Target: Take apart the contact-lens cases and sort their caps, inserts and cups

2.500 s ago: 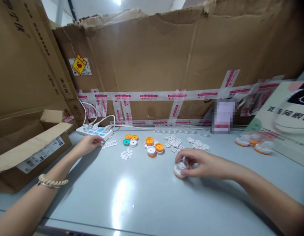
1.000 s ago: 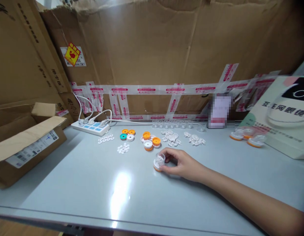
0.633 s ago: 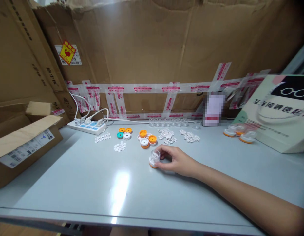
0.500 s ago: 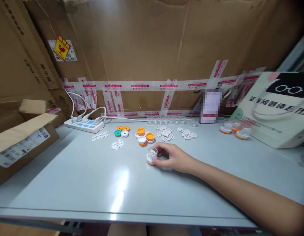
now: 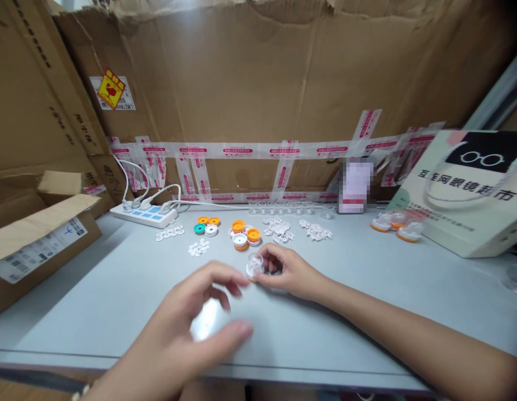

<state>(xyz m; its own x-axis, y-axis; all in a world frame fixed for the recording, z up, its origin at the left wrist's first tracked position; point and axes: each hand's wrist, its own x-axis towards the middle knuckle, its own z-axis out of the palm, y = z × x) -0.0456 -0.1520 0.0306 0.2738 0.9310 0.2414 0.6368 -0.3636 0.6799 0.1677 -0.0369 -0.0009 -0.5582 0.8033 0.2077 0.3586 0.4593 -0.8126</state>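
Observation:
My right hand (image 5: 286,270) has its thumb and fingers closed around a small round piece with a clear cup (image 5: 254,264) on top, white parts inside and an orange rim at the bottom. That piece rests on the grey table (image 5: 128,301). My left hand (image 5: 200,312) hangs nearer to me, fingers apart and empty, its fingertips close to the left side of the piece. Just beyond are stacked orange and white round bases (image 5: 240,240). White openwork parts (image 5: 277,229) lie in a pile behind my right hand, with another white pile (image 5: 316,230) to its right.
At the back stand a row of clear cups (image 5: 279,208) and a phone (image 5: 355,186). Small white discs (image 5: 199,248) and coloured rings (image 5: 203,221) lie left of centre. A power strip (image 5: 144,214), cardboard box (image 5: 41,239), paper bag (image 5: 463,195) and several capped pieces (image 5: 409,230) surround the work area.
My left hand has come into view from the lower left and reached toward the round piece. My right hand keeps its hold. The camera view has shifted slightly.

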